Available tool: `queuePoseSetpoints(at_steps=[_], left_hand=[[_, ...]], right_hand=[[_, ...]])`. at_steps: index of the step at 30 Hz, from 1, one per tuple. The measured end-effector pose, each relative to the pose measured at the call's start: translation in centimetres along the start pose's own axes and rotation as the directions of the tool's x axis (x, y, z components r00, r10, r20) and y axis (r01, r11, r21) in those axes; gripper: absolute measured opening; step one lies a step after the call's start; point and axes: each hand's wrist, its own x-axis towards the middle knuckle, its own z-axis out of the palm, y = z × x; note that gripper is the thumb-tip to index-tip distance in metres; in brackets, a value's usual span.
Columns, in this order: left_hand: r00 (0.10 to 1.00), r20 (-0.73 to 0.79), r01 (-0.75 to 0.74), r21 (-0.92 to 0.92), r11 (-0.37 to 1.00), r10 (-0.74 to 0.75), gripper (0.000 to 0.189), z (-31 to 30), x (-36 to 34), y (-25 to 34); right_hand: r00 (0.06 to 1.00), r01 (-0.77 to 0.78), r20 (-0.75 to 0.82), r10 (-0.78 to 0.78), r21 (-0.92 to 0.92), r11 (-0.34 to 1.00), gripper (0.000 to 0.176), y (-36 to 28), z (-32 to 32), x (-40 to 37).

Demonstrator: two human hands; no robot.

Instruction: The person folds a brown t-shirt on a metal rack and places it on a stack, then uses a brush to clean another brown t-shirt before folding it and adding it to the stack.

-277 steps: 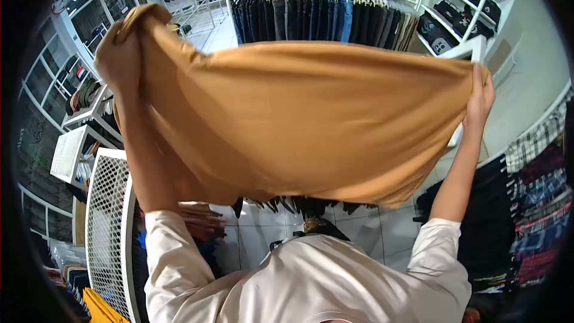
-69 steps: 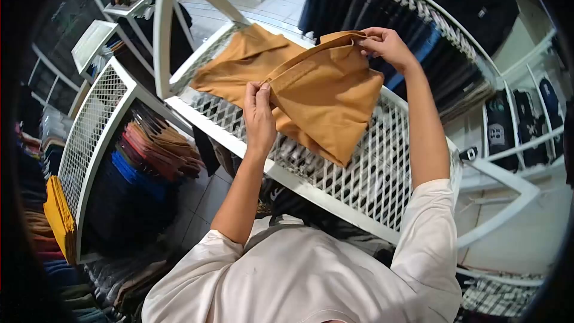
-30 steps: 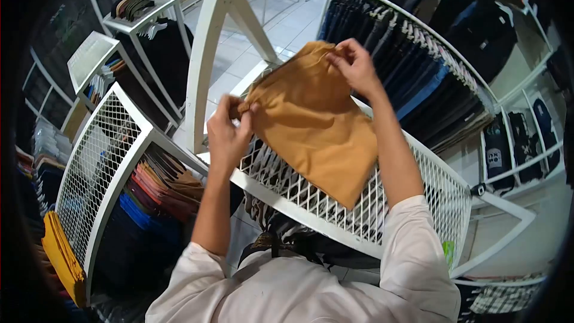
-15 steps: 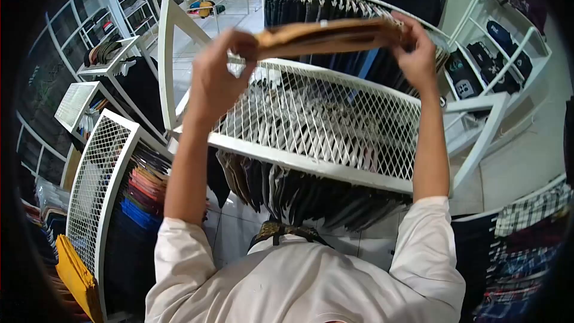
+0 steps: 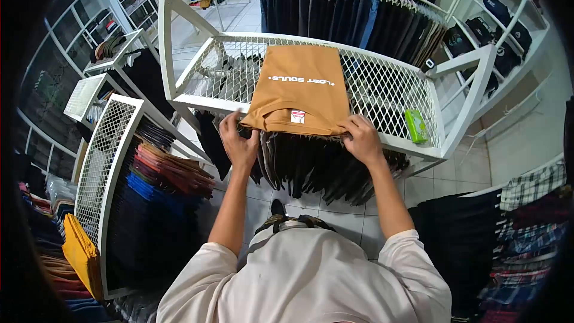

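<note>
A folded tan T-shirt (image 5: 305,93) lies flat on the white mesh rack top (image 5: 388,93), its collar and a white-and-red label towards me. White lettering reading "LOST SOULS" appears upside down across it. At the shirt's near left corner, my left hand (image 5: 239,143) pinches the fabric between thumb and fingers. My right hand (image 5: 363,139) grips the near right corner in the same way. The near edge of the shirt overhangs the rack's front bar a little. A small green packet (image 5: 416,125) rests on the mesh to the right of my right hand.
Dark trousers (image 5: 311,164) hang below the mesh top. Behind it stands a rail of hanging jeans (image 5: 341,9). A curved mesh-topped rack (image 5: 110,161) with coloured garments is at left; plaid shirts (image 5: 529,245) hang at right. Caps (image 5: 505,18) sit on shelves at back right.
The T-shirt came down from being held up in the air, edge-on, to lying flat on the mesh top. Both hands lowered towards me with it, and the green packet came into sight.
</note>
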Motion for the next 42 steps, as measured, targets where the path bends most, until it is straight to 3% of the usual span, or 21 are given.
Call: queuePoseSetpoints(at_steps=[2, 3, 4, 6, 9, 12, 13, 14, 16, 17, 19, 22, 24, 29, 32, 34, 37, 38, 40, 41, 42], left_hand=[[0.959, -0.03, 0.253, -0.352, 0.901, -0.281, 0.068, 3.1, -2.8, -2.7], [0.835, 0.173, 0.514, -0.583, 0.629, -0.522, 0.074, 3.8, -4.5, -3.3], [0.635, 0.545, 0.76, -0.566, 0.318, -0.547, 0.074, 3.2, -5.0, -3.0], [0.371, 0.884, 0.876, -0.435, -0.209, -0.284, 0.086, 1.6, -5.8, 0.2], [0.387, 0.911, 0.88, -0.41, -0.238, -0.141, 0.106, 1.5, -6.5, 3.3], [0.432, 0.876, 0.836, -0.479, -0.267, -0.216, 0.08, 1.6, -7.2, 4.4], [0.51, 0.837, 0.716, -0.541, -0.441, -0.198, 0.059, 1.6, -6.9, 4.5], [0.514, 0.834, 0.714, -0.545, -0.44, -0.198, 0.059, 1.5, -6.7, 4.4], [0.513, 0.766, 0.776, -0.607, -0.173, -0.387, 0.052, 1.1, -6.2, 4.3], [0.567, 0.719, 0.755, -0.649, -0.095, -0.401, 0.054, 0.8, -5.9, 4.3], [0.551, 0.727, 0.767, -0.635, -0.096, -0.411, 0.052, -0.1, -5.4, 3.8], [0.501, 0.734, 0.791, -0.604, -0.103, -0.459, 0.049, -1.0, -5.2, 2.8], [0.496, 0.726, 0.779, -0.615, -0.126, -0.477, 0.046, -1.7, -4.5, 2.6], [0.432, 0.753, 0.762, -0.599, -0.246, -0.496, 0.038, -2.9, -2.0, 0.5], [0.443, 0.715, 0.721, -0.643, -0.259, -0.541, 0.04, -2.6, 0.0, -1.5], [0.567, 0.664, 0.574, -0.743, -0.345, -0.487, 0.048, -1.9, 0.4, -2.2], [0.636, 0.557, 0.426, -0.831, -0.359, -0.534, 0.042, 0.8, -0.9, -3.4], [0.691, 0.554, 0.439, -0.832, -0.339, -0.464, 0.049, 0.2, -0.8, -1.6], [0.717, 0.487, 0.463, -0.867, -0.182, -0.499, 0.053, 0.8, -1.7, -1.9], [0.716, 0.488, 0.466, -0.866, -0.178, -0.499, 0.053, 0.9, -2.0, -2.0], [0.702, 0.464, 0.535, -0.844, -0.03, -0.54, 0.053, 0.8, -2.2, -2.0]], right_hand=[[0.999, -0.033, -0.04, 0.033, -0.001, 0.999, 0.031, -1.3, 1.1, -0.6], [0.997, -0.049, -0.057, 0.048, -0.016, 0.999, 0.03, -2.3, 1.2, -0.8], [0.996, -0.053, -0.071, 0.051, -0.032, 0.998, 0.029, -3.0, 1.7, -1.0], [0.995, -0.054, -0.087, 0.052, -0.029, 0.998, 0.028, -4.3, 2.9, -1.3], [0.991, -0.077, -0.11, 0.079, 0.019, 0.997, 0.03, -7.5, 5.0, -0.8], [0.999, -0.024, -0.042, 0.034, 0.223, 0.975, 0.031, -10.2, 6.3, -0.1], [0.996, -0.038, 0.086, 0.01, 0.327, 0.944, 0.028, -10.7, 5.4, 0.7], [0.978, -0.066, 0.207, -0.026, 0.423, 0.904, 0.026, -10.9, 4.4, 1.5], [0.989, -0.14, 0.104, 0.101, 0.508, 0.85, 0.021, -8.9, 4.7, 2.8], [0.988, -0.133, -0.017, 0.154, 0.417, 0.899, 0.017, -7.0, 4.5, 3.8], [0.952, -0.176, -0.199, 0.233, 0.268, 0.947, 0.019, -2.8, 3.7, 6.6], [0.894, -0.445, -0.124, 0.43, -0.147, 0.883, 0.042, 4.3, 5.5, 8.9], [0.86, -0.508, -0.105, 0.499, -0.273, 0.817, 0.044, 5.4, 6.1, 9.4], [0.94, -0.339, -0.127, 0.317, -0.248, 0.908, 0.033, 4.0, 5.3, 7.6], [0.883, -0.467, -0.106, 0.457, -0.096, 0.879, 0.031, 0.9, 4.0, 5.6], [0.848, -0.521, -0.115, 0.517, 0.002, 0.854, 0.029, -3.1, 2.8, 3.6], [0.834, -0.546, 0.084, 0.546, 0.272, 0.792, 0.034, -8.6, 3.4, -0.1], [0.851, -0.517, 0.132, 0.508, 0.378, 0.768, 0.038, -9.6, 3.9, -0.9], [0.859, -0.505, 0.259, 0.442, 0.281, 0.816, 0.037, -11.3, 2.6, -0.2], [0.864, -0.497, 0.234, 0.445, 0.266, 0.826, 0.033, -11.3, 2.0, 0.9], [0.873, -0.485, 0.2, 0.444, 0.279, 0.829, 0.03, -10.9, 1.5, 2.6]])
